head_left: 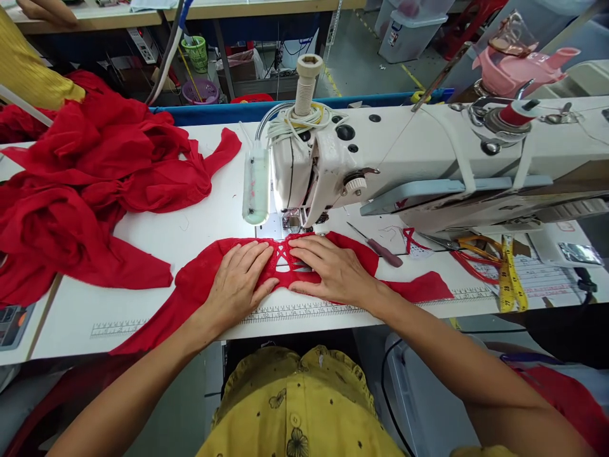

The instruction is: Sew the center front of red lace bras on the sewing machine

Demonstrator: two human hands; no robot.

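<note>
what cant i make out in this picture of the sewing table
Head view: parts of the red lace-trimmed fabric, covered by the person's left hand and right hand.
Head view: dark grey keypad device, cut off by the left edge.
Head view: markings on the white paper sheet, too small to read.

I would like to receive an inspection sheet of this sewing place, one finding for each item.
Surface: white table, ruler scale along its front edge.
Job's things: red fabric piece with crossed straps, lying at the front of the sewing machine.
Clutter: red fabric heap at left; purple-handled tool, scissors and yellow measuring tape at right.
Hands: left hand and right hand flat on the piece, either side of the straps.
Cables: black cable below the table.
Surroundings: plastic boxes, green basket, another person's yellow sleeve.
</note>
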